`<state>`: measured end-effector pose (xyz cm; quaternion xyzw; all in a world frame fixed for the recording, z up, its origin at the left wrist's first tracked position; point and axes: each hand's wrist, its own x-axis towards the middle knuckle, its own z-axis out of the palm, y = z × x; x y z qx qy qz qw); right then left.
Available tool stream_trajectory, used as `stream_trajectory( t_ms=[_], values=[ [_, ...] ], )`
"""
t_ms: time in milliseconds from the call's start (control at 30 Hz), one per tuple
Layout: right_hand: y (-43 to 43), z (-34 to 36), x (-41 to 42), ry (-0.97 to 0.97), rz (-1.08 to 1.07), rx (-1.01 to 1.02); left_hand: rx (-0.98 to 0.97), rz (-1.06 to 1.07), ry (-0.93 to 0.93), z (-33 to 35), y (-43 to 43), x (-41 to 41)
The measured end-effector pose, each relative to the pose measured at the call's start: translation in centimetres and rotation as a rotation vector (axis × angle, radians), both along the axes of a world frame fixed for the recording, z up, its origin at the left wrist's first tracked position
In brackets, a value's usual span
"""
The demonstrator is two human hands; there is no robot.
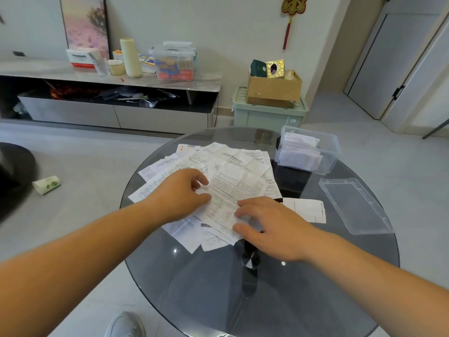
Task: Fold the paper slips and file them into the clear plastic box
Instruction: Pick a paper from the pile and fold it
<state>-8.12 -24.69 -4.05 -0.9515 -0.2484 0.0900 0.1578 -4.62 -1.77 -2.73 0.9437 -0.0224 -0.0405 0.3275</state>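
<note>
Several printed paper slips [218,164] lie spread in a loose pile on the round glass table [303,288]. On top lies a creased slip [233,188] dense with text. My left hand [181,193] rests on its left edge, thumb and fingers curled and pinching it. At the slip's near right corner, my right hand [269,227] presses down with its fingers. The clear plastic box [308,150] stands open at the table's far right with folded slips inside. Its lid [354,205] lies flat on the table nearer to me.
One more slip [306,209] lies apart, right of my right hand. Beyond the table stand a low cabinet [109,76] with boxes and jars, and a cardboard box [274,88] on a green bin. A paper roll [46,184] lies on the floor at left.
</note>
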Motion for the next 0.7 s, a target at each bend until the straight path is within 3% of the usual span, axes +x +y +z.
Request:
stream_trajectory(
  t_ms=[133,367,700],
  values=[
    [-0.3,0.2,-0.3,0.01,-0.001,0.038,-0.205,0.083,0.006,0.5,-0.4,0.0],
    [-1.3,1.3,-1.4,-0.022,-0.033,0.134,-0.542,0.096,0.304,1.5,-1.0,-1.4],
    [-2.7,0.5,-3.6,0.109,-0.077,0.135,-0.198,0.155,0.11,0.4,-0.5,-2.3]
  ],
)
